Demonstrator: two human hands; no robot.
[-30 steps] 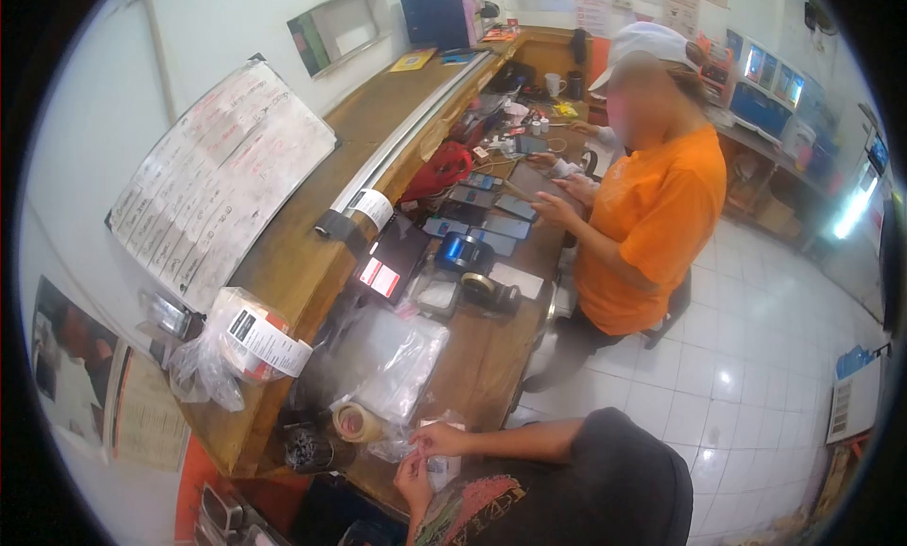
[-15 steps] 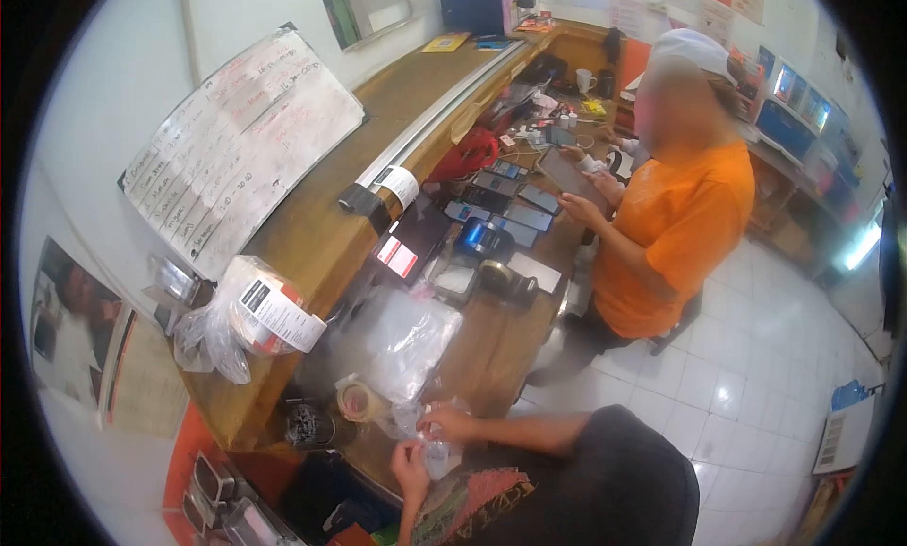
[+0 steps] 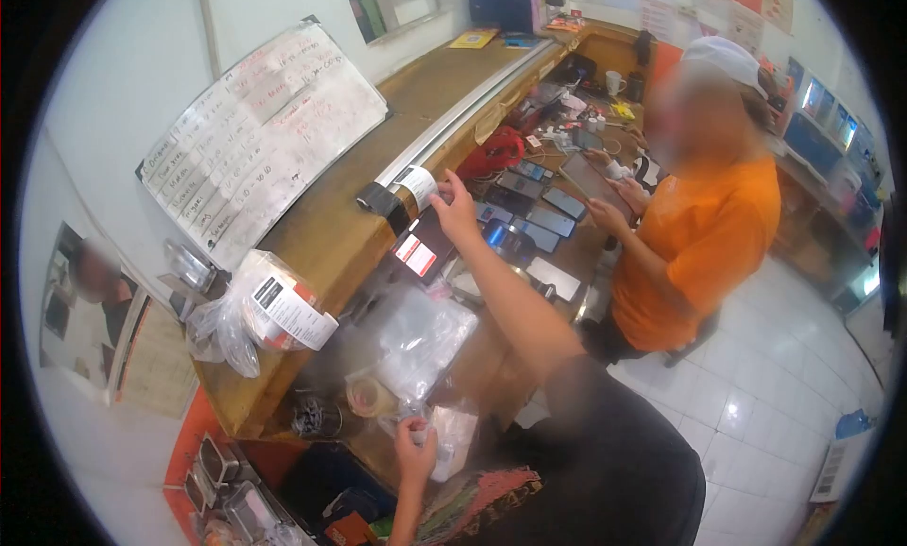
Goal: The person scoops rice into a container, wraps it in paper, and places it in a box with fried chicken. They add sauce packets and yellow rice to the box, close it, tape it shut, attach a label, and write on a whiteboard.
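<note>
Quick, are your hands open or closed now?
Left hand: closed on a small pale thing, unclear what.
Right hand: at the curved white paper label; grip unclear.

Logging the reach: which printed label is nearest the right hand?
White label at the shelf edge, right beside the right hand; red-white label and bag label sit farther away.

The ledge (image 3: 340, 248) was scuffed, matt wood, with curled, smooth paper labels (image 3: 414, 182) at its front edge and a crinkled, glossy plastic bag (image 3: 224, 333) by its near corner. Shiny clear plastic sleeves (image 3: 425, 338) covered wood.
</note>
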